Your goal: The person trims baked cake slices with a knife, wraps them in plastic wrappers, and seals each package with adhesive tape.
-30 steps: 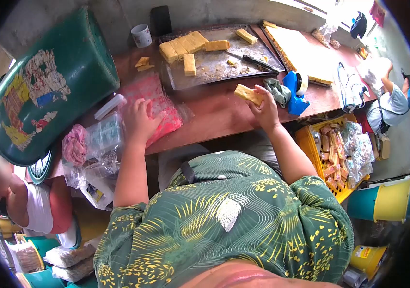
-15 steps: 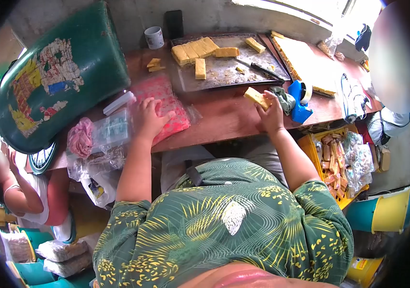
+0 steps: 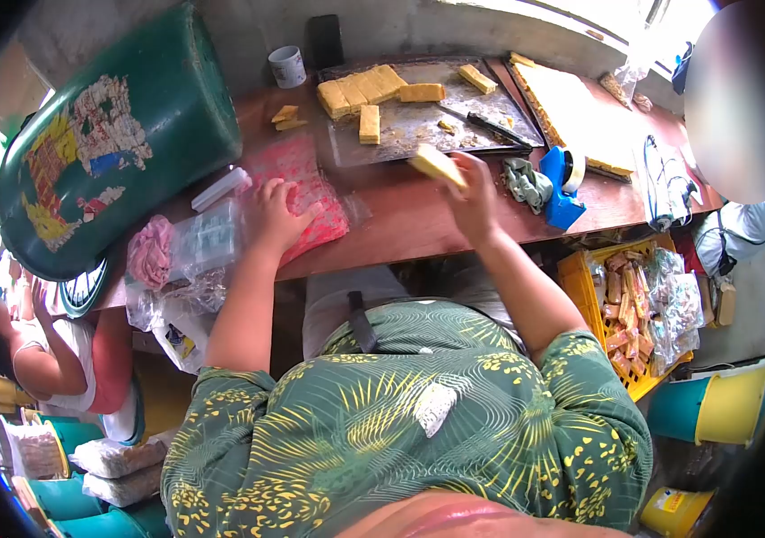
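My right hand (image 3: pixel 474 202) holds a yellow bar of cake (image 3: pixel 437 167) above the table, pinched near its right end. Just beyond it lies a metal baking tray (image 3: pixel 355 143) bearing a block of cut cake bars (image 3: pixel 360 91), several loose bars and a dark-handled knife (image 3: pixel 494 130). My left hand (image 3: pixel 276 220), fingers apart, rests on a stack of red printed plastic wrappers (image 3: pixel 324 215). Beside that hand is a clear plastic container (image 3: pixel 207 242).
A big green tub (image 3: pixel 113 143) leans at the left. On the right are a blue tape dispenser (image 3: pixel 561 193), a grey-green cloth (image 3: pixel 526 182), a second tray of cake (image 3: pixel 570 108) and a yellow crate (image 3: pixel 579 287) of wrapped bars. Another person (image 3: pixel 60 359) sits at far left.
My right hand has moved left and slightly up with the cake bar, away from the cloth and tape dispenser. My left hand stays on the red wrappers.
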`<action>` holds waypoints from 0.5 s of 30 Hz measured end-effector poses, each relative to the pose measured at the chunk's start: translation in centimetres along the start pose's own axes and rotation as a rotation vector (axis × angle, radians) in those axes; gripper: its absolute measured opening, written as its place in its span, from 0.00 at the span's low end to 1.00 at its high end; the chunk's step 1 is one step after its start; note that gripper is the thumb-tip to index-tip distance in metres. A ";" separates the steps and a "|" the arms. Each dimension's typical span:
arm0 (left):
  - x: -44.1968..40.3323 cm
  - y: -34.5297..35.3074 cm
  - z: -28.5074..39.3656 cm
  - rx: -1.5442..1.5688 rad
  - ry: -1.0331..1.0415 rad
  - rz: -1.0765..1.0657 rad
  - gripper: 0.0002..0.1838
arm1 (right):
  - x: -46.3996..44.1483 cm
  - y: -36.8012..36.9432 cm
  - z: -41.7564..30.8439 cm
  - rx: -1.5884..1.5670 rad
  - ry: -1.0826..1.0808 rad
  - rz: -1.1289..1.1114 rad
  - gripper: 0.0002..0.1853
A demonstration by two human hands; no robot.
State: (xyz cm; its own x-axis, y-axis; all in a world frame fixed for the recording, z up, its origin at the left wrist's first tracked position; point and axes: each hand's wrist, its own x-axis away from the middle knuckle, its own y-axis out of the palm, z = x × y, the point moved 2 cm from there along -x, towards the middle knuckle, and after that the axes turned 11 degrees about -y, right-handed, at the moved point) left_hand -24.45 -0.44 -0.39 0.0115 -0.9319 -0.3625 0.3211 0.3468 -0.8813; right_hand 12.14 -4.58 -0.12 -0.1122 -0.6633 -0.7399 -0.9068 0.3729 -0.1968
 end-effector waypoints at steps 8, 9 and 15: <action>0.0 -1.3 1.7 -0.046 -0.034 0.004 0.34 | -0.1 18.5 -3.0 -0.780 0.308 -0.269 0.31; -0.1 -1.2 1.7 -0.030 -0.010 -0.006 0.34 | -0.3 18.9 -2.7 -0.736 0.262 -0.272 0.30; 0.2 -0.2 -0.3 0.034 0.078 0.029 0.37 | -1.2 6.5 1.3 -0.227 0.149 -0.238 0.27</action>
State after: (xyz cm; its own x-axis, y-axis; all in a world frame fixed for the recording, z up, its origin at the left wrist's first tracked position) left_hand -24.80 -0.66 -0.35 -0.0518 -0.9101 -0.4111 0.3535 0.3683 -0.8599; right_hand 6.92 -0.54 -1.33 0.0703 -0.8077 -0.5854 -0.9799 0.0540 -0.1922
